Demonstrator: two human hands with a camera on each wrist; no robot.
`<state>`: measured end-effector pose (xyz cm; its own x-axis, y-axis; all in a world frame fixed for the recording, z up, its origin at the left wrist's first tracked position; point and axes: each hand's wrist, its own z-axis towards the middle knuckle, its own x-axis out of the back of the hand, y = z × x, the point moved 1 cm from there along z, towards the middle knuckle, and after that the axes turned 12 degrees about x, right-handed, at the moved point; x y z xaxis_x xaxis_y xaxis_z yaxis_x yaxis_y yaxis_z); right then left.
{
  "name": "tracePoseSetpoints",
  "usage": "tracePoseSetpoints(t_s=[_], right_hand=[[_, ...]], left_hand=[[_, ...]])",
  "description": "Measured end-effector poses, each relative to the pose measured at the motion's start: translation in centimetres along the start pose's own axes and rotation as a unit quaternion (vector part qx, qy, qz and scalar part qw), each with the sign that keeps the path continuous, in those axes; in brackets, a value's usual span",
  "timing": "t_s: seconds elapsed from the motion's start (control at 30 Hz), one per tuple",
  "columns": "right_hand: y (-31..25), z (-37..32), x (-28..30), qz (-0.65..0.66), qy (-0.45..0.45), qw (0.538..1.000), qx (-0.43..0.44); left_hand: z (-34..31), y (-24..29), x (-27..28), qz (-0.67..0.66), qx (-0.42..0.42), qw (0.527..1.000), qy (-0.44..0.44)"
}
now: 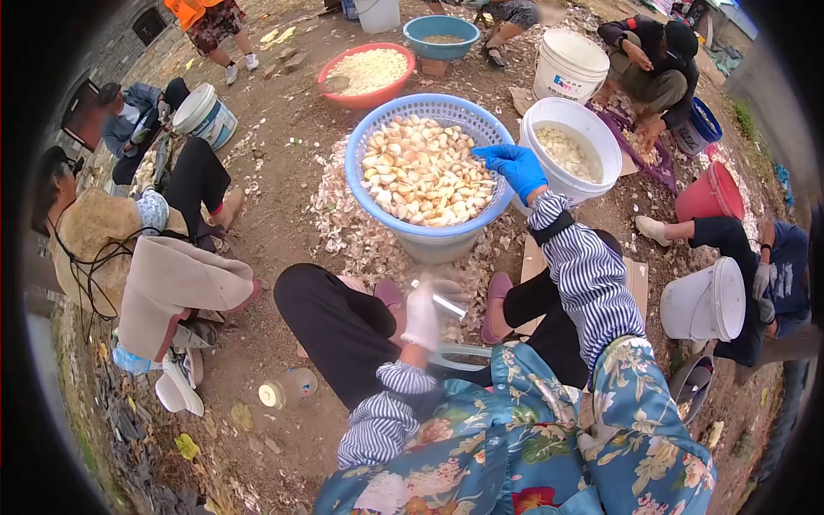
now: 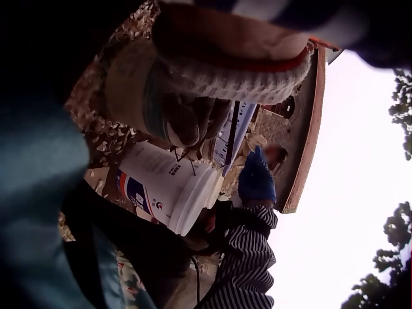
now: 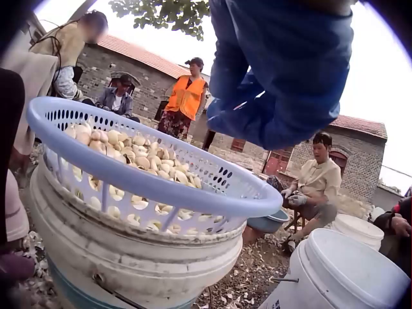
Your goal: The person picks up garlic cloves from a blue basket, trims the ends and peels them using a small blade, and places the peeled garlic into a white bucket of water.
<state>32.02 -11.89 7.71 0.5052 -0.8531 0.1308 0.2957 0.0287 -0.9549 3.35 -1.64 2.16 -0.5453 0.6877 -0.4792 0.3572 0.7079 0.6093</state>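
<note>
My right hand [image 1: 515, 167], in a blue glove, reaches over the right rim of a blue plastic basket [image 1: 356, 184]. Its fingertips are close over the heap of garlic cloves [image 1: 425, 167] inside; no clove shows between its fingers. In the right wrist view the blue fingers [image 3: 277, 103] hang loosely bent above the basket. Down by my knees, my left hand [image 1: 421, 316], in a white glove, is blurred. It grips a short shiny blade-like strip [image 1: 449, 306]. Curled fingers [image 2: 187, 122] of that hand show dark in the left wrist view.
The basket sits on a white bucket [image 3: 129, 251]. Right of it stands a bucket of peeled cloves in water [image 1: 562, 154]. Behind are a red basin of cloves [image 1: 369, 73] and a teal basin [image 1: 442, 36]. Several people sit around; garlic skins [image 1: 335, 206] litter the ground.
</note>
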Motion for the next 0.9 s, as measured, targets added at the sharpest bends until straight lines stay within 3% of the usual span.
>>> tracePoseSetpoints(t_s=[0.03, 0.1, 0.17, 0.23, 0.3, 0.37, 0.4, 0.47, 0.63, 0.7, 0.77, 0.83, 0.9], right_hand=[[0.5, 0.4, -1.4, -0.016, -0.076, 0.997, -0.028], [0.7, 1.2, -4.0, -0.152, -0.251, 0.956, 0.013], [0.6, 1.4, -5.9, -0.382, -0.356, 0.852, 0.041], [2.5, 2.1, -6.9, -0.471, -0.444, 0.762, 0.01], [2.6, 2.4, -7.8, -0.479, -0.518, 0.708, 0.047], [1.9, 1.2, -8.1, -0.486, -0.471, 0.734, 0.058], [1.8, 1.3, -8.5, -0.526, -0.492, 0.692, 0.043], [1.1, 1.4, -8.6, -0.54, -0.497, 0.678, 0.043], [2.6, 2.7, -9.2, -0.571, -0.52, 0.635, -0.003], [4.7, 3.0, -8.3, -0.558, -0.522, 0.645, -0.005], [5.8, 2.3, -7.3, -0.561, -0.476, 0.672, 0.081], [3.0, 1.8, -7.6, -0.583, -0.42, 0.695, 0.023], [3.3, 1.7, -6.4, -0.545, -0.353, 0.76, 0.018]], left_hand=[[0.0, 0.0, 0.1, 0.024, -0.014, 1.0, 0.005], [0.2, -0.1, 0.5, 0.059, -0.005, 0.998, 0.038], [0.7, -0.3, 1.1, 0.097, -0.013, 0.993, 0.066], [1.1, -0.7, 2.1, 0.123, 0.021, 0.99, 0.06], [1.0, -0.6, 2.2, 0.098, 0.045, 0.993, 0.042], [1.5, -0.8, 2.3, 0.052, 0.056, 0.996, 0.036], [1.1, -0.2, 1.9, 0.056, 0.049, 0.995, 0.061], [2.2, -1.0, 2.4, -0.02, 0.048, 0.998, 0.042], [0.8, -0.8, 1.9, -0.025, 0.051, 0.998, 0.04], [0.4, -0.6, 2.2, -0.013, 0.054, 0.998, 0.027], [0.7, -0.9, 2.5, -0.014, 0.042, 0.999, 0.025], [-0.2, 0.0, 2.0, -0.009, 0.038, 0.999, 0.028], [0.0, -0.6, 2.3, -0.026, 0.047, 0.998, 0.014]])
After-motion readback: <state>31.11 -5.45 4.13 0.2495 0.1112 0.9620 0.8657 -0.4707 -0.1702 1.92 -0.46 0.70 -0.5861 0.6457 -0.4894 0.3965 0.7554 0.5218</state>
